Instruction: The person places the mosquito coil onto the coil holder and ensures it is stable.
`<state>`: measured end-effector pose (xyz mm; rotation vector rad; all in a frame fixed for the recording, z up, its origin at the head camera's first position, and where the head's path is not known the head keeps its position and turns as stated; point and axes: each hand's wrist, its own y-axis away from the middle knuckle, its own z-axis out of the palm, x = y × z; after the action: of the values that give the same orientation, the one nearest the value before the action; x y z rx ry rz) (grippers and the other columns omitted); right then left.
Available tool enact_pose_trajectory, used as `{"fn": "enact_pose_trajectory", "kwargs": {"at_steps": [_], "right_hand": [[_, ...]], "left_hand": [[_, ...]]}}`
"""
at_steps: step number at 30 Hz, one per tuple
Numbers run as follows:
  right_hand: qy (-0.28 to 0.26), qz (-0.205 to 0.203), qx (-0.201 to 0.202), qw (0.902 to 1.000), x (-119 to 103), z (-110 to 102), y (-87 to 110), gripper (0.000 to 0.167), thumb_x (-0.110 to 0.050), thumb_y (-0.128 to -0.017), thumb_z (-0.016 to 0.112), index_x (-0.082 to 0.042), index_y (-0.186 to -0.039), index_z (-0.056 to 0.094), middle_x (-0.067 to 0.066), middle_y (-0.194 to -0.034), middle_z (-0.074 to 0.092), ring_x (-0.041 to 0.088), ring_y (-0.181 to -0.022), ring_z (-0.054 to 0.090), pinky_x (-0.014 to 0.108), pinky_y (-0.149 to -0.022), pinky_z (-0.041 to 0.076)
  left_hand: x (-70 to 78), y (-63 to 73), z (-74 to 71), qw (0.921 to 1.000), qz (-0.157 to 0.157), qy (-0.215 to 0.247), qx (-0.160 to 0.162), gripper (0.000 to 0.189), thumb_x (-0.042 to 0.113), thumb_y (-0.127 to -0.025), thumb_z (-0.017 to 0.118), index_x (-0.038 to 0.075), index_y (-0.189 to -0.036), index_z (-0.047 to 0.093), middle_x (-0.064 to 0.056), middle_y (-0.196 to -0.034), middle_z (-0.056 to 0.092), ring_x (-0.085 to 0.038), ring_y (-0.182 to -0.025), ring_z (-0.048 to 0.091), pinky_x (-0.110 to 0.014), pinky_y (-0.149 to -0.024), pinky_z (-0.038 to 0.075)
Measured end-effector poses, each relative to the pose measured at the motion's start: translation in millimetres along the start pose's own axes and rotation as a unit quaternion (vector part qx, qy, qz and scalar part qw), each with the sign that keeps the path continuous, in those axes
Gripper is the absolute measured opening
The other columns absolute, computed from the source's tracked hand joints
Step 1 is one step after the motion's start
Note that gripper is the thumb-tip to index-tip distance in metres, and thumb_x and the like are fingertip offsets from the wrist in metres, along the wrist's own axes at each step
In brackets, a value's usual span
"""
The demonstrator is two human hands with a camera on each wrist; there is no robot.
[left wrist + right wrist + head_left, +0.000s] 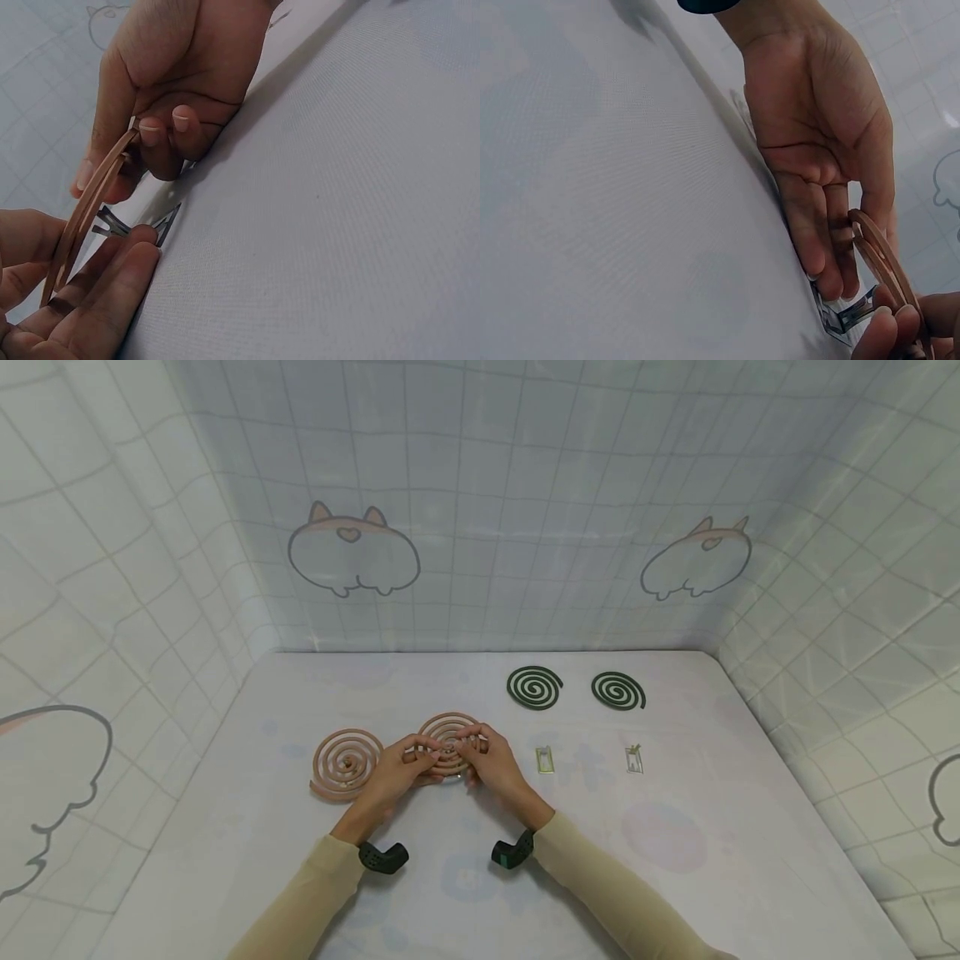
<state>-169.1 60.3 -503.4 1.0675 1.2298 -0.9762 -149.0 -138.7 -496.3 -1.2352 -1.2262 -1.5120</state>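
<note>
A brown mosquito coil (pixel 448 720) is held between both hands, tilted above the white tabletop in the wrist views. My left hand (pixel 396 772) pinches its left side, thumb and forefinger near the spiral's centre. From the other side my right hand (pixel 497 768) grips it, fingertips also close to the centre. Below the coil, a small metal coil stand (pixel 832 319) rests on the table with its bent prong raised, near the fingers of both hands. Whether the prong touches the coil is hidden by the fingers.
Another brown coil (pixel 330 752) lies left of my left hand, with something metallic at its middle. Two dark green coils (pixel 535 687) (pixel 617 691) lie at the back right. In front of them lie two small metal stands (pixel 545 762) (pixel 634 762). Patterned fabric walls surround the table.
</note>
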Motion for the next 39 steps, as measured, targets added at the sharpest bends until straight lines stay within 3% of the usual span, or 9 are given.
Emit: {"fn": "enact_pose_trajectory", "kwargs": {"at_steps": [13,27,39], "right_hand": [[-0.009,-0.003,-0.004,0.9999,-2.0,0.2,1.0,0.025,-0.014,-0.104,0.065,-0.004,-0.126,0.062,0.003,-0.073,0.053,0.014,-0.051,0.050,0.025,-0.044,0.045],[0.016,-0.002,-0.004,0.9999,3.4,-1.4,-0.3,0.023,-0.018,-0.103,0.066,-0.008,-0.124,0.063,0.002,-0.072,0.053,0.013,-0.050,0.051,0.023,-0.043,0.046],[-0.007,-0.007,0.007,0.9999,0.8,-3.1,1.7,0.021,-0.020,-0.103,0.067,-0.011,-0.122,0.065,0.001,-0.071,0.055,0.013,-0.055,0.052,0.024,-0.046,0.049]], "left_hand": [[-0.3,-0.1,-0.3,1.0000,0.002,0.000,0.002,0.027,0.009,-0.103,0.064,-0.001,-0.128,0.060,-0.023,-0.109,0.068,-0.035,-0.098,0.072,-0.044,-0.089,0.061],[1.3,2.9,1.4,0.9999,0.008,0.009,0.003,0.025,0.005,-0.103,0.063,-0.002,-0.127,0.062,-0.023,-0.113,0.070,-0.031,-0.098,0.073,-0.043,-0.088,0.062],[5.1,-0.9,4.5,0.9994,0.004,0.027,0.018,0.023,0.004,-0.103,0.063,-0.003,-0.124,0.062,-0.021,-0.114,0.068,-0.028,-0.092,0.072,-0.045,-0.087,0.062]]}}
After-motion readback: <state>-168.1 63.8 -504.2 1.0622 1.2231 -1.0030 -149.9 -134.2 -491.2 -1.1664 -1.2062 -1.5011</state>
